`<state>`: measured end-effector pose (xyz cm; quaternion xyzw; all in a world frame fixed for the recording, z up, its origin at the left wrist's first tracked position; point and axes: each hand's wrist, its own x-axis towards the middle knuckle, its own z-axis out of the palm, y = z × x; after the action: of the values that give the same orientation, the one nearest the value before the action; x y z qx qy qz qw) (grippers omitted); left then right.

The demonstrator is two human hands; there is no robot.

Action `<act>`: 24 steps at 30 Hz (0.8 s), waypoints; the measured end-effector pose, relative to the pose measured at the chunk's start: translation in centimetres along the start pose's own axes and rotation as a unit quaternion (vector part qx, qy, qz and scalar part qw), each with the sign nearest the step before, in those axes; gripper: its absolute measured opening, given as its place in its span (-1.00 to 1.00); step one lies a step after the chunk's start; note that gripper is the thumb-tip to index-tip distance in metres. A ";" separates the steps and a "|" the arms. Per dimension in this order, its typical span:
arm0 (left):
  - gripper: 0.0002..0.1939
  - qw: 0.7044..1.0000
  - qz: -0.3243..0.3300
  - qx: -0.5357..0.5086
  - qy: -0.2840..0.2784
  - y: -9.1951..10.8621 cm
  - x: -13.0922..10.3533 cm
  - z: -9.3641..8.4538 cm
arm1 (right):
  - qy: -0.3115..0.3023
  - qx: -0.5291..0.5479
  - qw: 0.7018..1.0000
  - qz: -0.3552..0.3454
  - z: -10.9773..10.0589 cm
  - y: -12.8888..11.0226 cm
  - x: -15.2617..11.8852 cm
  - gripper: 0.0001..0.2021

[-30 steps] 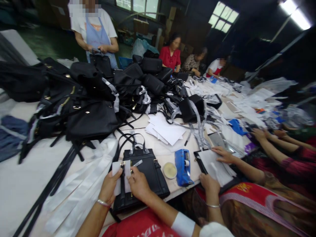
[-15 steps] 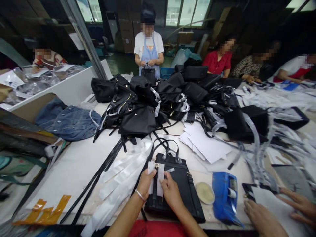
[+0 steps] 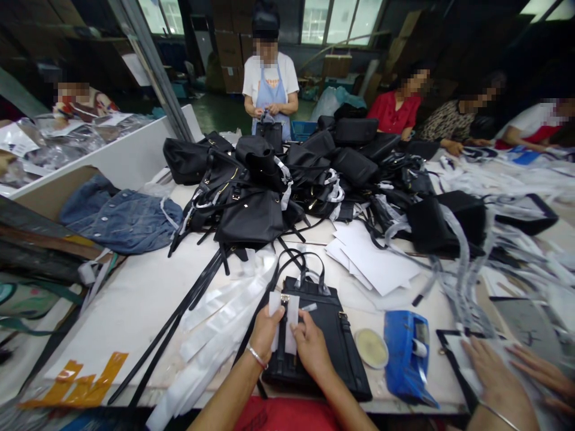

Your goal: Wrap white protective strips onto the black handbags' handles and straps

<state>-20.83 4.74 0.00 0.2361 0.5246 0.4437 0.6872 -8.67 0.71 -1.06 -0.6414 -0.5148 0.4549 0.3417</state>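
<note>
A black handbag (image 3: pixel 330 341) lies flat in front of me, its handles pointing away. My left hand (image 3: pixel 264 330) pinches one side of a white wrapping strip (image 3: pixel 291 317) at the bag's left strap. Closed on the strip's other side is my right hand (image 3: pixel 311 344). The strip's two sides flank the strap, just below a gold buckle (image 3: pixel 285 297); how it passes behind the strap is hidden. A similar strap and buckle (image 3: pixel 343 317) on the bag's right side are bare.
Loose white strips (image 3: pixel 215 323) lie left of the bag. To its right are a round tin (image 3: pixel 371 348) and a blue tape dispenser (image 3: pixel 406 356). Black bags (image 3: pixel 251 215) pile up beyond, near white sheets (image 3: pixel 375 260). A co-worker's hands (image 3: pixel 503 377) work at the right edge.
My hands stay almost in place on the strip. At the right, the co-worker's hand has moved up and over the white sheet. The view has shifted slightly.
</note>
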 end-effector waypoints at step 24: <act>-0.58 1.000 0.014 -0.002 -0.009 -0.2 0.4 -0.3 | -0.003 -0.057 0.998 -0.032 -0.5 -1.1 0.0 -0.64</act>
<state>-21.05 4.96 -0.44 0.2461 0.5141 0.4518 0.6863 -8.64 0.99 0.14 -0.6417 -0.5610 0.4160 0.3169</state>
